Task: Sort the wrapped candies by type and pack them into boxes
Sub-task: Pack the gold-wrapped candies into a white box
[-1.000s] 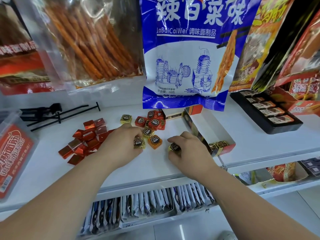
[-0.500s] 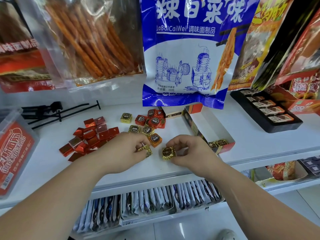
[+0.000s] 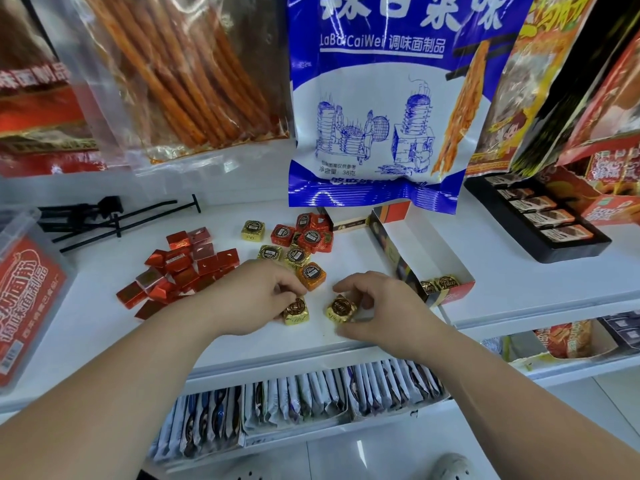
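Fingers (image 3: 290, 285) of left hand (image 3: 249, 299) pinching candy (image 3: 296, 312), right hand (image 3: 389, 315) second candy (image 3: 341, 309), by shelf edge (image 3: 277, 357)

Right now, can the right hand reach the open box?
Probably yes: the open box lies just beside the right hand with nothing between, though its fingers pinch a gold candy.

- The left hand (image 3: 256, 299) has been drawn back from the left of the orange candy (image 3: 311, 276) to its front.
- The gold candy (image 3: 295, 310) pinched in it has been carried along, clear of the orange candy.
- A second gold candy (image 3: 341, 308), front-right of the orange candy, has been uncovered and tilted up in the right hand (image 3: 384, 313).
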{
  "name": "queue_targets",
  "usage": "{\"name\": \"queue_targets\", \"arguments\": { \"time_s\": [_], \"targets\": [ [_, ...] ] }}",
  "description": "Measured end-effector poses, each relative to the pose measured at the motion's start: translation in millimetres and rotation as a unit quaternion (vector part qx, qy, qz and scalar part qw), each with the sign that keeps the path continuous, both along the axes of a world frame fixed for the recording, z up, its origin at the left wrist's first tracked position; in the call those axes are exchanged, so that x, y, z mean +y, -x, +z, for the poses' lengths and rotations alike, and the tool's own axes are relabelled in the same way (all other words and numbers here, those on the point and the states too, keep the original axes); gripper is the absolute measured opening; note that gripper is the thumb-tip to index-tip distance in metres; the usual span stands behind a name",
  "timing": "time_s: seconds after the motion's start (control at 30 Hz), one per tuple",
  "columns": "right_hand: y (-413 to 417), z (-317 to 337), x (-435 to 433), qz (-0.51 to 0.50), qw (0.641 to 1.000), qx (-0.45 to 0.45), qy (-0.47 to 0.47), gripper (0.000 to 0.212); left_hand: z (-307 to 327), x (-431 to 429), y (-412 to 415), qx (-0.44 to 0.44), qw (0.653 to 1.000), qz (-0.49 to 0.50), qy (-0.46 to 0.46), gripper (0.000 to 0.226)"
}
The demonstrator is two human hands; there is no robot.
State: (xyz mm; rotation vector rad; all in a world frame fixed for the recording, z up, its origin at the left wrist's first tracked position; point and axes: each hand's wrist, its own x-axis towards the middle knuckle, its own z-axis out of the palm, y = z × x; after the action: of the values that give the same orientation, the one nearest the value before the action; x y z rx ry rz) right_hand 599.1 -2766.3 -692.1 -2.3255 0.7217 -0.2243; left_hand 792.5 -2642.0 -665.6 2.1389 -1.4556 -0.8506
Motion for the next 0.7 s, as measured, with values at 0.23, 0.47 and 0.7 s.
{"name": "queue_targets", "arguments": {
  "time_s": [0.23,0.47,0.7],
  "targets": [
    [2.2,4.2,-0.9,0.03,0.999,0.028,0.008,0.043,2.8,7.5,-6.7,-0.011,0.998,-0.05,-0.021,0.045],
    [0.9,4.3,2.2,-0.029,0.995,0.066,0.076,0.055,4.4,8.5,-3.1,-0.011,0.996,-0.076,-0.032,0.06],
    [5.3,3.2,-3.9,0.022,0.998,0.032,0.059,0.03,-1.2,6.7,2.0,-0.067,0.997,-0.032,-0.028,0.043]
  ]
}}
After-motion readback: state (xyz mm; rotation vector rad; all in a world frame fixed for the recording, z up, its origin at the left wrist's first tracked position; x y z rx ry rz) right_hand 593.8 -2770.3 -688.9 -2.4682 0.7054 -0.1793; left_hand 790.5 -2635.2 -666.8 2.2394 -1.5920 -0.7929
